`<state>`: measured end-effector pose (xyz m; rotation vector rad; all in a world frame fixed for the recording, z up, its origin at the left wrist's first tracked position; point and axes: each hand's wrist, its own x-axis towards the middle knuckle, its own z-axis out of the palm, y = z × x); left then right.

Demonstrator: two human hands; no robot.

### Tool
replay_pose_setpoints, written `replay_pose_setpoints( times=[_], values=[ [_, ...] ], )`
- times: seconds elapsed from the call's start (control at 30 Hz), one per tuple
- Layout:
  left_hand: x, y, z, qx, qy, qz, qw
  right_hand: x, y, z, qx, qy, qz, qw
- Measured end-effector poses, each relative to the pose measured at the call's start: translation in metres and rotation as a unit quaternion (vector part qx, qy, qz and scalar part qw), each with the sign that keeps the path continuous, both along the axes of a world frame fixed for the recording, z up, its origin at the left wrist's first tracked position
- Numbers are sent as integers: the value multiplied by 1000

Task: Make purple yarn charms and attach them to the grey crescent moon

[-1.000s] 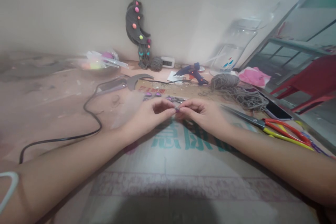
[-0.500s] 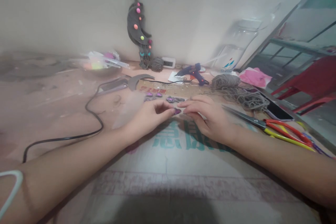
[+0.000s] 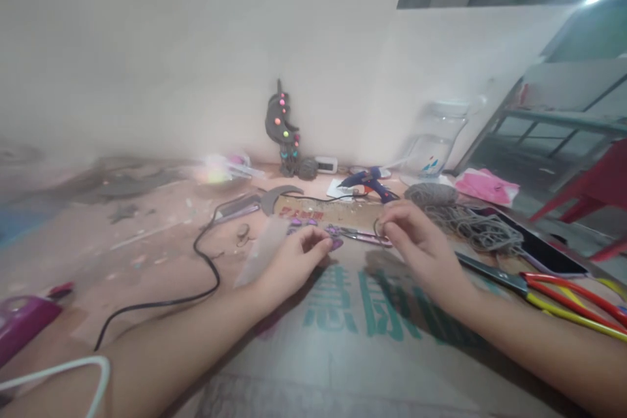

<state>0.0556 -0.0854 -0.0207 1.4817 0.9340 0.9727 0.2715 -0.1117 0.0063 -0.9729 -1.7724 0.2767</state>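
1. Purple piece (image 3: pixel 336 244) is protruding rightward from the left hand (image 3: pixel 300 257), which is pinching it; I am not discerning its long axis.
2. Right hand (image 3: pixel 417 243), apart rightward, is pinching a thin strand (image 3: pixel 376 228).

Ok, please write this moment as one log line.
left hand: holds small purple piece | right hand: apparently pinches thin strand | glue gun: beyond hands

By a single head-worn camera, the tabletop (image 3: pixel 166 274) is viewed forward and down at close range, with the left hand (image 3: pixel 300 258) and right hand (image 3: pixel 421 245) framed near the middle and the pale wall (image 3: pixel 196 65) faced beyond it.
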Motion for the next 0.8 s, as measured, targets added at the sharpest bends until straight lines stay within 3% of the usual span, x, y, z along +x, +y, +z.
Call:
replay_pose_setpoints(
  times=[0.07, 0.17, 0.27, 0.33, 0.47, 0.53, 0.6, 0.67, 0.8],
  values=[
    [-2, -3, 1, 30, -14, 15, 999, -2, 1, 1, -142, 115, 49, 982],
    [-7, -14, 5, 176, 47, 14, 983, -9, -2, -2, -337, 239, 183, 892],
    [-10, -24, 8, 339, 192, -55, 919, -13, -5, -5, -424, 331, 262, 801],
    [-9, -26, 8, 414, 256, -71, 871, -13, -4, -5, -437, 365, 258, 781],
    [-6, -26, 8, 524, 294, -59, 797, -6, 0, 0, -454, 383, 221, 774],
    [-6, -26, 9, 537, 294, -49, 789, -3, 2, 3, -450, 385, 208, 778],
    [-7, -27, 8, 510, 287, -37, 810, -1, 4, 4, -441, 381, 197, 788],
    [-8, -27, 7, 450, 266, -36, 852, 1, 6, 3, -422, 367, 180, 809],
    [-7, -23, 7, 327, 177, 10, 928, 0, 9, -5, -365, 267, 125, 883]
  ],
)
